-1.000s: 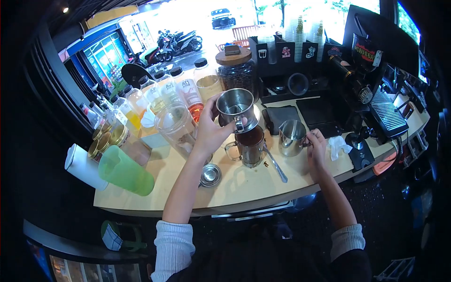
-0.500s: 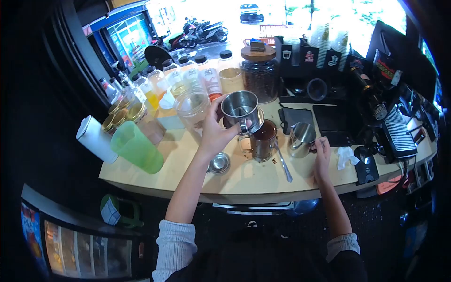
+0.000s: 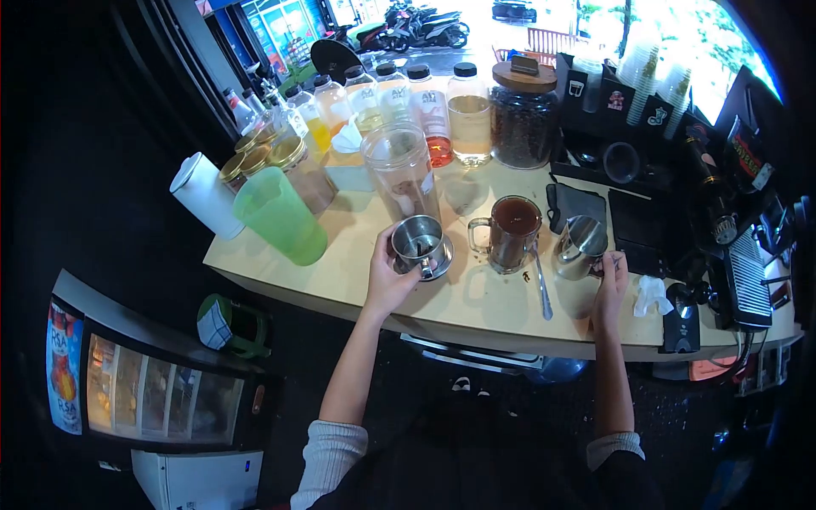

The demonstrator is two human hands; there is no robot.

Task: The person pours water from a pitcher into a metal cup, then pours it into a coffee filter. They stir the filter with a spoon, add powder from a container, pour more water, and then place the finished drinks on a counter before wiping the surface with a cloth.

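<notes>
My left hand [image 3: 393, 276] is closed round a small metal cup [image 3: 417, 239], which is upright at the counter's front, over a round metal lid [image 3: 443, 263]. Whether cup and lid touch I cannot tell. With fingers closed on its handle, my right hand [image 3: 611, 276] holds a steel pitcher [image 3: 580, 247] on the counter. Between the hands stands a glass mug [image 3: 514, 234] of brown drink, its handle to the left. A spoon [image 3: 543, 289] lies right of the mug, beside a few dark crumbs. Behind the metal cup is a tall clear jar [image 3: 399, 170].
A green pitcher [image 3: 280, 217] and a white canister [image 3: 204, 195] stand at the left. Bottles [image 3: 432, 119] and a jar of dark beans [image 3: 520, 123] line the back. On the right are a crumpled tissue [image 3: 651, 297], a black scale [image 3: 681, 319] and a machine.
My left hand has moved the metal cup from above the mug down and left to the lid. The view has shifted. My right hand stays on the steel pitcher.
</notes>
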